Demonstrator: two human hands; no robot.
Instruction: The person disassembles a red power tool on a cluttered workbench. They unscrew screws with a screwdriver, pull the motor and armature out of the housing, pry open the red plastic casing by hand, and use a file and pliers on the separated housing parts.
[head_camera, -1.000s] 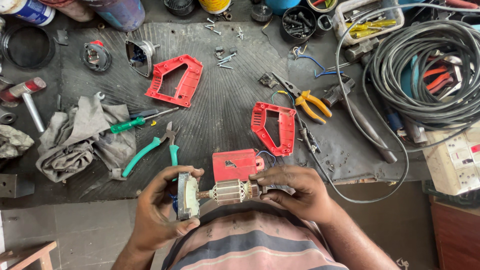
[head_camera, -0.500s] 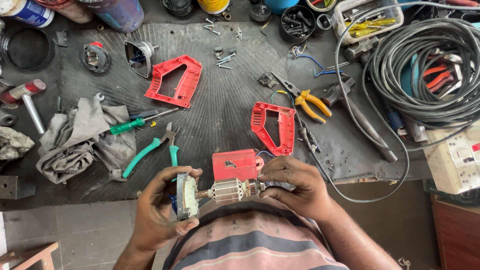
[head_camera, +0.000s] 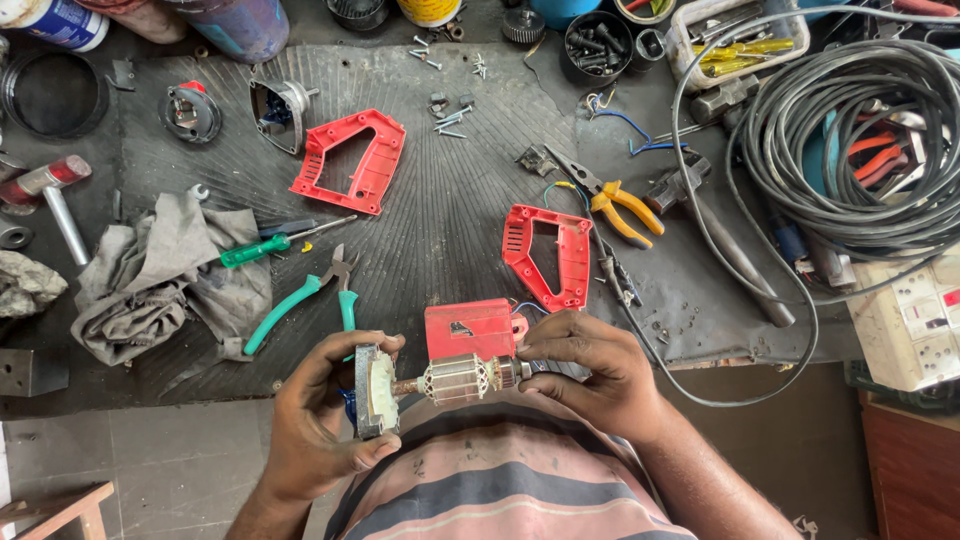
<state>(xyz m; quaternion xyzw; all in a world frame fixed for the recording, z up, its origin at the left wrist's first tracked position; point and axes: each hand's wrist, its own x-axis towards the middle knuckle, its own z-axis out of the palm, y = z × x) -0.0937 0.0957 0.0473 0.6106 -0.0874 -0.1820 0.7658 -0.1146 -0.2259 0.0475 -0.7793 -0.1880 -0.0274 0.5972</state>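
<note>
A motor armature with copper windings and a pale fan disc on its left end is held level in front of my striped shirt. My left hand grips the fan end. My right hand pinches the shaft at the other end. Just behind the armature, a red motor housing lies on the black ribbed mat. Two red handle shells rest farther back on the mat.
Green-handled pliers, a green screwdriver and a grey rag lie to the left. Yellow pliers, loose screws and a coil of black cable sit to the right and back. A white socket box stands far right.
My right hand has shifted slightly along the shaft end and the armature sits a little more level. Nothing on the mat has moved.
</note>
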